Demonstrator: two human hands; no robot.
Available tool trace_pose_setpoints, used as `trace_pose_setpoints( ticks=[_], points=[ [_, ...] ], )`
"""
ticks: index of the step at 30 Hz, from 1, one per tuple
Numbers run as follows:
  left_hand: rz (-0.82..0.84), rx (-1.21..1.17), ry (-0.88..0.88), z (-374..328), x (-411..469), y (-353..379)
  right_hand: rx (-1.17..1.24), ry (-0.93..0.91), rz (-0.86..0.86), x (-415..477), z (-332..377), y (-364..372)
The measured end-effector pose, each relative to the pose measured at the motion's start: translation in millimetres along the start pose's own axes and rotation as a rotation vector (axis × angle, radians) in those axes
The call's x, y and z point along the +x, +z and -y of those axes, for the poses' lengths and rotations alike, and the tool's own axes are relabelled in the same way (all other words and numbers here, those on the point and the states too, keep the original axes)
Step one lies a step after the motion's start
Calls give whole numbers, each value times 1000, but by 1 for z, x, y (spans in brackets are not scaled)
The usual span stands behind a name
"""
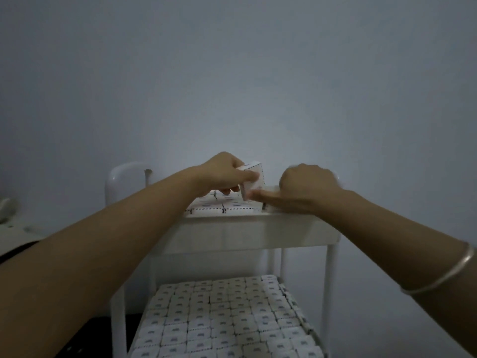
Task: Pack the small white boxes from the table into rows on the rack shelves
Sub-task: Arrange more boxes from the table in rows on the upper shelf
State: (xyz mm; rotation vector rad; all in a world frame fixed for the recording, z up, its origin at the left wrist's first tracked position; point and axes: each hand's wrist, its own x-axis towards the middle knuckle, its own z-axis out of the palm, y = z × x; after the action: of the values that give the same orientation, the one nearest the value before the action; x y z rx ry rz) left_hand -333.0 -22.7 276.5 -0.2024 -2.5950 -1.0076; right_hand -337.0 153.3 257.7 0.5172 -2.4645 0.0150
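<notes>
My left hand (222,174) grips a small white box (254,183) and holds it tilted just above the top shelf (247,229) of the white rack. Under it, several white boxes (222,205) lie flat in rows on that shelf. My right hand (307,188) is over the shelf's right part, thumb stretched left and touching the held box's lower corner; its fingers curl away out of sight, and what they hold, if anything, is hidden. The lower shelf (224,321) is filled with rows of the same white boxes.
A plain wall stands right behind the rack. The rack's curved white handle (121,177) rises at the back left. Pale objects (10,218) lie at the far left edge. A silver bangle (441,276) circles my right forearm. The room is dim.
</notes>
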Motion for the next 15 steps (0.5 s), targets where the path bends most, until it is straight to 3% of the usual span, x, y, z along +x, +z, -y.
trace_pose_setpoints(
  ticks=[4, 11, 15],
  points=[
    [64, 184, 115, -1, 1, 7, 165, -68, -8, -10, 6, 11],
    [257, 274, 168, -1, -3, 7, 633, 122, 100, -13, -11, 16],
    [256, 265, 188, 2, -4, 9, 604, 105, 69, -16, -14, 13]
  ],
)
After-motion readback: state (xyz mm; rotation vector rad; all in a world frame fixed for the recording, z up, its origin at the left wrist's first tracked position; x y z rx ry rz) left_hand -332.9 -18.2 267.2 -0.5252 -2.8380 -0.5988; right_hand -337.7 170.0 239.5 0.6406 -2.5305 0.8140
